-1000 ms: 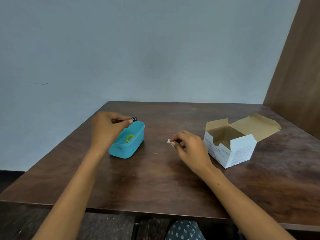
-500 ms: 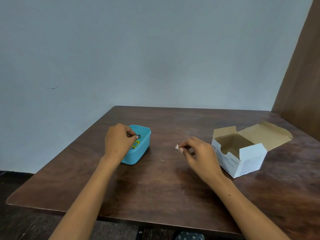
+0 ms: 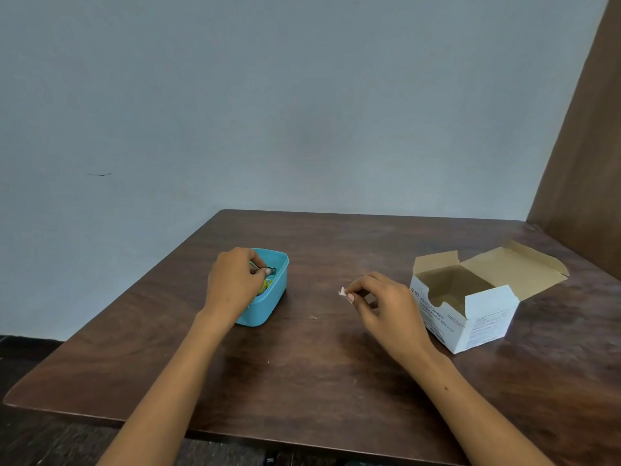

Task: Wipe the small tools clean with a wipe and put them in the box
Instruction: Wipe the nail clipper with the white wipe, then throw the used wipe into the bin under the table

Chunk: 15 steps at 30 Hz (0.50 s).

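Head view shows the brown table before me. On its right side stands the white carton of alcohol swabs with its flaps open, and on its left side the small blue box, well apart from the carton. My left hand is over the blue box and pinches a small dark tool between thumb and fingertips, just above the rim. My right hand is between the box and the carton and pinches a small white wipe, held a little above the table.

I judge the step in hand is to put this tool in the box. To do it well, I should lower the tool inside the walls before I let it go, so it does not bounce out, and keep the wipe ready in my right hand.

Some things I cannot see well. My left hand covers much of the inside of the box; only something yellow shows there. The tool is too small to name its kind. Whether more tools wait to be cleaned, I cannot tell.
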### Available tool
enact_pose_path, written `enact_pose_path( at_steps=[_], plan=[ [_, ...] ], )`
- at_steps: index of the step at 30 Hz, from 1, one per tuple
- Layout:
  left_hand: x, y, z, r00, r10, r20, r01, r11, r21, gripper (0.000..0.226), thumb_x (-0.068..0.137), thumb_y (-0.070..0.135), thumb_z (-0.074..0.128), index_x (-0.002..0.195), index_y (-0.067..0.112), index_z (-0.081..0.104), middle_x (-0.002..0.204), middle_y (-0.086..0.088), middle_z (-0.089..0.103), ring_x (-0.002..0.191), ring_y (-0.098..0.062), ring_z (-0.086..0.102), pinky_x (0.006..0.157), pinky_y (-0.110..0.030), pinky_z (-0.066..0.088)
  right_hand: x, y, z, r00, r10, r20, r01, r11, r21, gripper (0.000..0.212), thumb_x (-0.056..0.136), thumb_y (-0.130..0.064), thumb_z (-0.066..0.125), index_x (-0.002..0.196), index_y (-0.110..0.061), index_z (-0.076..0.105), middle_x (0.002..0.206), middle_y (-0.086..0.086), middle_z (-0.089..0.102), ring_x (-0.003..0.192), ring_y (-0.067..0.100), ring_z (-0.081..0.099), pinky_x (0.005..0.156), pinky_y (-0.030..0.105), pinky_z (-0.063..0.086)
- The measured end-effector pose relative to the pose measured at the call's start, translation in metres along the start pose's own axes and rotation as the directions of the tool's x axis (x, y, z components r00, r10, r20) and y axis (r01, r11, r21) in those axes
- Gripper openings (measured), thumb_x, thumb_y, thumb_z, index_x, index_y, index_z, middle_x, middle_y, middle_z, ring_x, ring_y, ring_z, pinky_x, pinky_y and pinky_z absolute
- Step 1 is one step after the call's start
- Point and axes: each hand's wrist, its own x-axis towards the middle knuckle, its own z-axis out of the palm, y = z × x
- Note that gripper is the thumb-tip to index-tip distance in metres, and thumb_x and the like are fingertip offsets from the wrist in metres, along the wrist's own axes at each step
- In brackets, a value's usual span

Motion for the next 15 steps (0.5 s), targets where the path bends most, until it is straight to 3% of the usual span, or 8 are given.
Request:
enact_pose_path(
  at_steps=[3,7,11,15],
  plan=[
    [-0.001,0.002,0.000,0.998,-0.016,0.060,0.014,0.999,0.037,0.008,0.083,0.021,0.069,0.080,0.014,0.069,0.065,-0.001,0.067,0.067,-0.016,0.063,0.067,-0.036,0.054,0.000,0.000,0.000,1.000,-0.002,0.000,0.002,1.000,0.007,0.008,0.085,-0.012,0.066,0.087,-0.019,0.069,0.089,-0.012,0.065,0.077,0.007,0.061,0.068,0.025,0.055],
    [-0.003,0.007,-0.001,0.996,-0.025,0.086,0.016,0.995,0.097,0.009,0.086,0.018,0.066,0.088,0.010,0.070,0.084,-0.007,0.071,0.078,-0.020,0.064,0.070,-0.035,0.050,0.000,0.000,0.000,1.000,0.001,0.003,-0.001,1.000,0.005,0.008,0.085,-0.012,0.066,0.087,-0.019,0.070,0.090,-0.013,0.065,0.078,0.008,0.061,0.067,0.026,0.055],
    [-0.006,0.009,-0.001,0.999,-0.034,0.036,0.030,0.993,0.113,0.012,0.089,0.015,0.062,0.088,0.007,0.070,0.082,-0.010,0.071,0.066,-0.018,0.057,0.062,-0.031,0.045,0.000,-0.001,-0.001,1.000,0.002,0.012,-0.002,1.000,0.004,0.008,0.085,-0.013,0.066,0.088,-0.019,0.070,0.091,-0.012,0.065,0.078,0.006,0.061,0.068,0.025,0.055],
    [-0.011,0.009,0.000,0.998,-0.009,-0.064,0.016,0.994,0.106,0.015,0.092,0.015,0.055,0.092,0.008,0.068,0.080,-0.009,0.069,0.071,-0.023,0.063,0.061,-0.033,0.047,0.000,-0.002,-0.002,1.000,0.009,0.010,-0.009,1.000,0.002,0.009,0.085,-0.012,0.066,0.089,-0.019,0.070,0.090,-0.012,0.065,0.078,0.005,0.061,0.068,0.022,0.054]
  ],
)
